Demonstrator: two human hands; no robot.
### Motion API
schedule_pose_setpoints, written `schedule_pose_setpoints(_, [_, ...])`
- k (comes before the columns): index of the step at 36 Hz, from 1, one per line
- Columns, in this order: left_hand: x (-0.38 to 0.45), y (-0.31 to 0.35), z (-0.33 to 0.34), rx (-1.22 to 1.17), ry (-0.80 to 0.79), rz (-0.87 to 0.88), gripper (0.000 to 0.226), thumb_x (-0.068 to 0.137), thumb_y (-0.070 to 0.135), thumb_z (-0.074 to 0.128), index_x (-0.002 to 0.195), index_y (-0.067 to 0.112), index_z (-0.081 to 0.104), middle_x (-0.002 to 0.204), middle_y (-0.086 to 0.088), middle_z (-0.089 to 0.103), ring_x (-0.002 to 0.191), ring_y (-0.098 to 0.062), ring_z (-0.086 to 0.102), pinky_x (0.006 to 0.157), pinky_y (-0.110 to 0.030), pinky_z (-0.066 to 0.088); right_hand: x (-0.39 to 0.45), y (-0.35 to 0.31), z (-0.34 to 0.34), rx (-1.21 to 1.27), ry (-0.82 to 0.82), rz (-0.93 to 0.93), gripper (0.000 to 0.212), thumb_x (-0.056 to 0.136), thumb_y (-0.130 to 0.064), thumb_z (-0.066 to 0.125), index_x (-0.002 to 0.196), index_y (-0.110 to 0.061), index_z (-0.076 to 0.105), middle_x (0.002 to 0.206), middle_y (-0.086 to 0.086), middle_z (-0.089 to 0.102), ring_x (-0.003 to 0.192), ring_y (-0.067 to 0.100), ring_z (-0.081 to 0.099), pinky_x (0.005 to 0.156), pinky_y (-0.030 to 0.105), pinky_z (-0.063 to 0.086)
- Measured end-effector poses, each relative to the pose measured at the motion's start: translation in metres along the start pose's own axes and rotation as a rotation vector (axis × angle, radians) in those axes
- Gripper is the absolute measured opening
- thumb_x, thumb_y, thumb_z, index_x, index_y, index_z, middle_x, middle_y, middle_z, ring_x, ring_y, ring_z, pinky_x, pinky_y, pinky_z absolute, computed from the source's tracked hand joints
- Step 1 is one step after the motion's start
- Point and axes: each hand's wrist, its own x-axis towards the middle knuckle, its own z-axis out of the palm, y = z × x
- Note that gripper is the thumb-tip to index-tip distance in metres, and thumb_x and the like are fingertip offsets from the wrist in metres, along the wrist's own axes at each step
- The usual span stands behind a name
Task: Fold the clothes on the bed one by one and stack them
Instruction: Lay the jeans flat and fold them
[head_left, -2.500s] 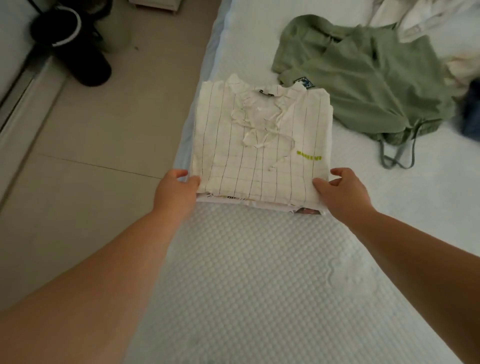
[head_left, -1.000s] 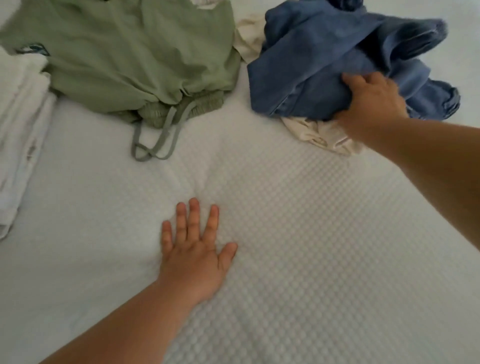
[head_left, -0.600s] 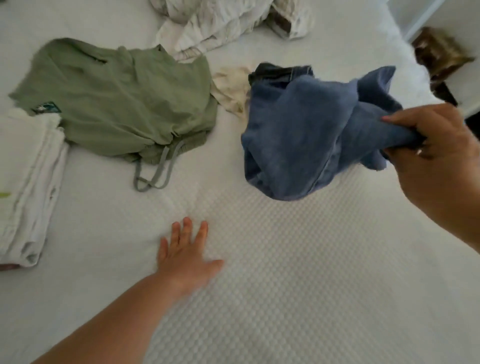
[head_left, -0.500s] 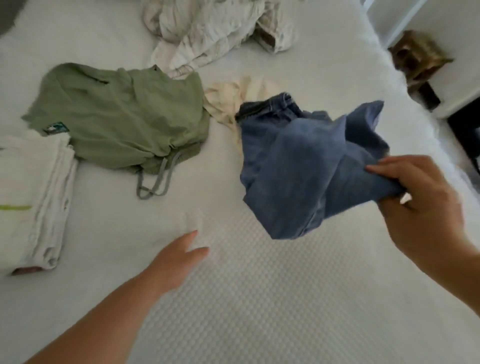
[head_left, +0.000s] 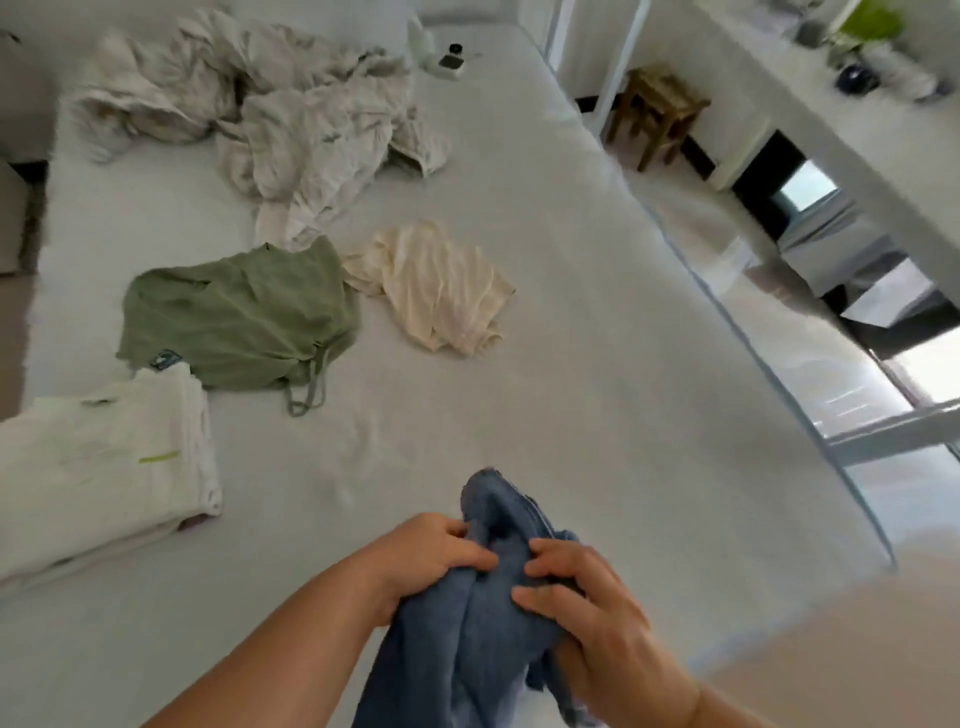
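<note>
Denim first: the blue jeans (head_left: 483, 623) hang bunched between your two hands at the bottom centre of the view, lifted clear of the white bed (head_left: 597, 364), with a crumpled end poking up above your knuckles and the rest trailing down out of view. Your left hand (head_left: 431, 556) grips the cloth from the left, fingers curled over a fold and pressed close together. Your right hand (head_left: 587, 613) grips it from the right, fingers bent and slightly spread, their tips digging into the fabric just beside those of your left. The two hands nearly touch across the bunched denim.

To your left, at the bed's edge, lies the folded stack (head_left: 98, 467), with a white garment carrying a small yellow-green mark on top and a sliver of another layer showing beneath. Just beyond it, touching its far corner, the green garment (head_left: 239, 317) lies loosely spread, its drawstring loops trailing toward you. Right beside that, a cream garment (head_left: 436, 291) sits crumpled, well apart from the jeans. Farther up the bed a rumpled pile of pale bedding or clothing (head_left: 275, 119) spreads out; you cannot tell which it is. Near the head of the bed there are a few small objects (head_left: 449, 60), too blurred to name. Off the bed to your right stands a wooden stool (head_left: 660, 104) on the floor, beside a white counter (head_left: 852, 140).
</note>
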Motion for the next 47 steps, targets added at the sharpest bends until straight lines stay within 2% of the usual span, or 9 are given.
schedule_pose_setpoints(4, [-0.042,0.013,0.012,0.001,0.146,0.186,0.025,0.078,-0.005,0.060,0.084,0.015,0.073,0.086,-0.009,0.074,0.082,-0.023,0.070,0.075,-0.036,0.056,-0.016,-0.024,-0.018,-0.024,-0.010,0.068,0.012,0.083,-0.006,0.063,0.092,-0.009,0.071,0.108,0.003,0.055,0.115,0.018,0.051,0.093,0.030,0.048])
schedule_pose_setpoints(11, [-0.102,0.039,0.032,-0.016,0.222,0.394,0.024,0.079,0.000,0.062,0.089,0.020,0.071,0.087,-0.005,0.073,0.085,-0.023,0.069,0.074,-0.035,0.055,-0.022,-0.063,-0.038,-0.027,0.011,0.094,0.009,0.087,-0.008,0.062,0.091,-0.007,0.069,0.106,0.003,0.058,0.114,0.018,0.050,0.098,0.023,0.042])
schedule_pose_setpoints(19, [-0.161,0.074,0.022,-0.256,0.366,0.579,0.026,0.083,-0.003,0.058,0.097,0.017,0.067,0.093,-0.008,0.071,0.082,-0.020,0.068,0.071,-0.032,0.056,0.045,-0.105,-0.078,0.060,0.014,0.167,0.042,0.066,0.012,0.061,0.103,-0.008,0.067,0.118,0.001,0.052,0.119,0.021,0.048,0.099,0.030,0.036])
schedule_pose_setpoints(26, [-0.195,0.096,0.010,-0.576,0.372,0.696,0.019,0.081,0.001,0.057,0.090,0.013,0.068,0.077,-0.009,0.070,0.071,-0.022,0.069,0.057,-0.030,0.054,0.056,-0.126,-0.083,0.124,0.033,0.271,0.079,0.081,-0.005,0.065,0.141,-0.035,0.023,0.142,-0.008,0.026,0.124,-0.008,0.031,0.099,0.012,0.031])
schedule_pose_setpoints(28, [-0.203,0.105,0.007,-0.580,0.364,0.742,0.019,0.079,0.004,0.059,0.092,0.013,0.068,0.074,-0.007,0.070,0.069,-0.021,0.069,0.056,-0.030,0.054,0.059,-0.131,-0.085,0.470,0.023,0.440,0.070,0.080,-0.022,0.072,0.129,-0.046,0.028,0.130,-0.020,0.038,0.106,-0.022,0.041,0.086,0.003,0.035])
schedule_pose_setpoints(32, [-0.219,0.117,0.002,-0.428,0.310,0.859,0.030,0.069,0.006,0.062,0.094,0.022,0.070,0.082,-0.004,0.072,0.076,-0.020,0.070,0.063,-0.031,0.055,0.082,-0.134,-0.093,0.806,-0.041,0.547,0.080,0.061,-0.049,0.078,0.131,-0.035,0.041,0.124,-0.024,0.052,0.112,-0.006,0.050,0.095,0.022,0.040])
schedule_pose_setpoints(39, [-0.234,0.130,-0.014,-0.235,0.400,0.885,0.032,0.079,-0.006,0.059,0.094,0.021,0.067,0.086,-0.004,0.071,0.081,-0.019,0.068,0.071,-0.032,0.054,0.140,-0.143,-0.108,0.881,0.034,0.535,0.016,0.084,-0.019,0.067,0.099,-0.024,0.063,0.098,-0.007,0.072,0.093,0.010,0.067,0.073,0.022,0.054])
schedule_pose_setpoints(44, [-0.239,0.127,-0.030,-0.281,0.308,0.842,0.010,0.088,0.019,0.061,0.095,0.016,0.068,0.086,0.000,0.074,0.078,-0.011,0.070,0.062,-0.021,0.053,0.162,-0.157,-0.115,1.152,0.139,0.563,0.012,0.088,-0.016,0.063,0.100,-0.015,0.062,0.090,0.000,0.074,0.085,0.015,0.070,0.065,0.026,0.056])
schedule_pose_setpoints(47, [-0.233,0.097,-0.035,-0.190,0.237,0.742,0.034,0.076,0.043,0.064,0.105,0.026,0.063,0.098,0.013,0.072,0.089,-0.002,0.067,0.073,-0.023,0.050,0.171,-0.168,-0.120,1.303,0.294,0.676,0.011,0.088,-0.018,0.064,0.095,-0.009,0.064,0.091,0.011,0.073,0.087,0.024,0.070,0.076,0.039,0.056])
